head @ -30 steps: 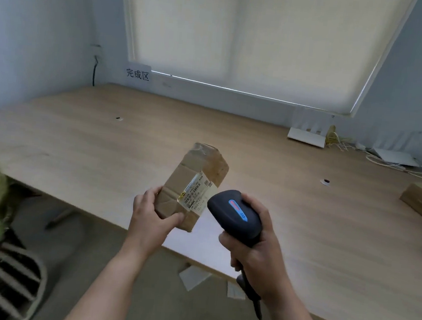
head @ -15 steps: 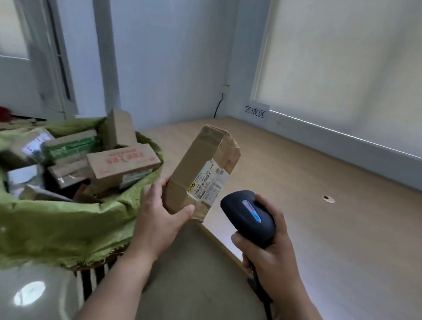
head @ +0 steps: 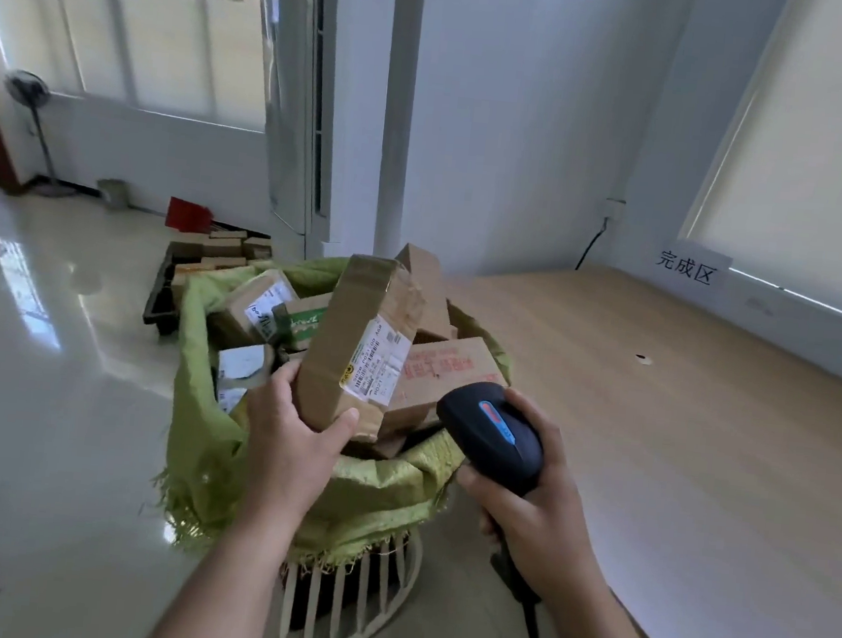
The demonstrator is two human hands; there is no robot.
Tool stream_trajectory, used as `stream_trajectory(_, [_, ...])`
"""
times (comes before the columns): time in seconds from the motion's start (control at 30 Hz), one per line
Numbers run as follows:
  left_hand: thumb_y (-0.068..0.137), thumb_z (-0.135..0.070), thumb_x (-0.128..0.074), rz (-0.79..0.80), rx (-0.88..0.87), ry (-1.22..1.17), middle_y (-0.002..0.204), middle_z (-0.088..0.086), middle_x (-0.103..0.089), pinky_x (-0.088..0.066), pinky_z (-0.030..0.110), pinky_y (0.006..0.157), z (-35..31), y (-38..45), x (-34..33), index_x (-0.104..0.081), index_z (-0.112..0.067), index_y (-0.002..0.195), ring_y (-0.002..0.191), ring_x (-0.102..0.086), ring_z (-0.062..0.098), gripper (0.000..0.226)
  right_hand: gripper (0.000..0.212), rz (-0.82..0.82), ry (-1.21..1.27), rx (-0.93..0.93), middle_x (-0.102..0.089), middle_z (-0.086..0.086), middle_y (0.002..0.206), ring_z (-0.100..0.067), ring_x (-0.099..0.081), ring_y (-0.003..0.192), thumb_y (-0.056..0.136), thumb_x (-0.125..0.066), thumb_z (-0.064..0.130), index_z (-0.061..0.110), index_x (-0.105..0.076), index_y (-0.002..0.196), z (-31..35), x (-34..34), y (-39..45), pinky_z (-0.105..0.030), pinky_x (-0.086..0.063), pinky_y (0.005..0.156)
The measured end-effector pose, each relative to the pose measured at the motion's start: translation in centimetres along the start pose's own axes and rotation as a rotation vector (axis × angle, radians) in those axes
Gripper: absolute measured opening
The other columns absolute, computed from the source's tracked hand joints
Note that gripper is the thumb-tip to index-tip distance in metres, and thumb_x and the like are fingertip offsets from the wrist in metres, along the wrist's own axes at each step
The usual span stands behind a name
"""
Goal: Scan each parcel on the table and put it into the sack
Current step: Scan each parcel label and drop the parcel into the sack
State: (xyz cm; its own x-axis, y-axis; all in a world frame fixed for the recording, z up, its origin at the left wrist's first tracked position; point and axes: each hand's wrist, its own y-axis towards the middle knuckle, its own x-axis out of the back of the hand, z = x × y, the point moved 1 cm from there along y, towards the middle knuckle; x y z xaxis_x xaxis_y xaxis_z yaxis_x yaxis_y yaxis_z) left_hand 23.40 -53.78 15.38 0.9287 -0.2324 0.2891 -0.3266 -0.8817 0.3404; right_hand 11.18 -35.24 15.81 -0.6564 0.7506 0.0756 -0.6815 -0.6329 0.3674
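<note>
My left hand (head: 290,429) grips the lower end of a taped brown cardboard parcel (head: 356,333) with a white label on its side. The parcel stands nearly upright, directly over the open green sack (head: 382,490). That sack sits in a white slatted basket (head: 345,599) beside the table's left end and holds several boxes. My right hand (head: 539,510) holds a black handheld scanner (head: 492,436) by its handle, just right of the parcel, above the sack's near rim. The scanner's cable hangs down below my wrist.
The wooden table (head: 679,446) stretches to the right, with a white sign (head: 686,267) at its far edge under the window blind. A black crate of boxes (head: 209,257) sits on the shiny floor behind the sack. A standing fan (head: 31,96) is far left.
My view has swung left from the table to the sack. My left hand has carried the parcel from over the table edge to above the sack opening; the scanner came along beside it.
</note>
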Motion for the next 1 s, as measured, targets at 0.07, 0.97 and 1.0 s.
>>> stream_trajectory(0.07, [0.077, -0.024, -0.075, -0.038, 0.031, 0.051, 0.115, -0.003, -0.034, -0.044, 0.03, 0.074, 1.4, 2.3, 0.2, -0.04, -0.022, 0.134, 0.103, -0.053, 0.023, 0.067, 0.074, 0.006, 0.003, 0.0, -0.06, 0.008, 0.12, -0.005, -0.059, 0.066, 0.069, -0.078, 0.009, 0.049, -0.052, 0.126, -0.8, -1.4, 1.7, -0.02, -0.049, 0.059])
stream_trajectory(0.97, [0.079, -0.052, -0.052, 0.171, -0.258, 0.088, 0.138, 0.007, -0.044, -0.039, 0.044, 0.104, 0.1, 3.8, -6.6, -0.037, -0.019, 0.142, 0.13, -0.038, 0.022, 0.073, 0.069, -0.183, -0.056, -0.06, -0.057, 0.002, 0.118, -0.007, -0.057, 0.056, 0.073, -0.073, 0.006, 0.044, -0.052, 0.127, -2.2, 1.7, 2.2, -0.028, -0.049, 0.048])
stream_trajectory(1.0, [0.079, -0.051, -0.053, 0.182, -0.27, 0.089, 0.138, 0.007, -0.044, -0.038, 0.039, 0.103, -0.4, 3.1, -6.7, -0.038, -0.019, 0.142, 0.13, -0.037, 0.022, 0.072, 0.068, -0.196, -0.048, -0.057, -0.058, 0.006, 0.116, -0.007, -0.057, 0.057, 0.071, -0.073, 0.009, 0.043, -0.053, 0.127, -1.8, 2.2, 1.6, -0.027, -0.049, 0.047])
